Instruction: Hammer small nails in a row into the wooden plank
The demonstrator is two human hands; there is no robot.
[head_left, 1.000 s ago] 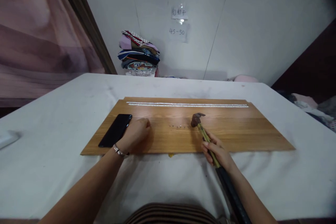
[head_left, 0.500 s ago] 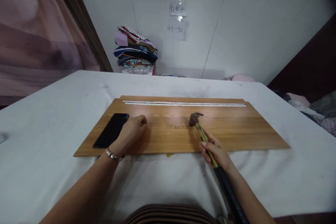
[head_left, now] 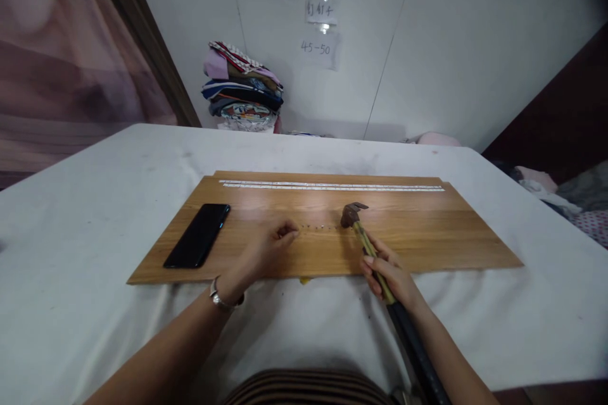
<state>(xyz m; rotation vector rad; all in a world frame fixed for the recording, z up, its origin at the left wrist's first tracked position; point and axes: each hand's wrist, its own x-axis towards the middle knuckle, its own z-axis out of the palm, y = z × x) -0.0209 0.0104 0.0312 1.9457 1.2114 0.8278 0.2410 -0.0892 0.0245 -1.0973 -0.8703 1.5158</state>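
A long wooden board (head_left: 427, 234) lies on the white-covered table (head_left: 95, 202). My right hand (head_left: 389, 275) is closed round the shaft of a hammer (head_left: 368, 243), whose head rests on the board beside a short row of small nails (head_left: 316, 226). My left hand (head_left: 268, 250) rests on the board with its fingertips pinched together at the left end of that row; what they hold is too small to make out. A metal bracelet is on my left wrist.
A black phone (head_left: 197, 243) lies on the board's left end. A thin light strip (head_left: 332, 186) runs along the board's far edge. A pile of folded cloth (head_left: 242, 92) stands against the wall behind the table.
My left hand has moved right along the board, away from the phone, to the left end of the nail row. The hammer and my right hand have stayed put.
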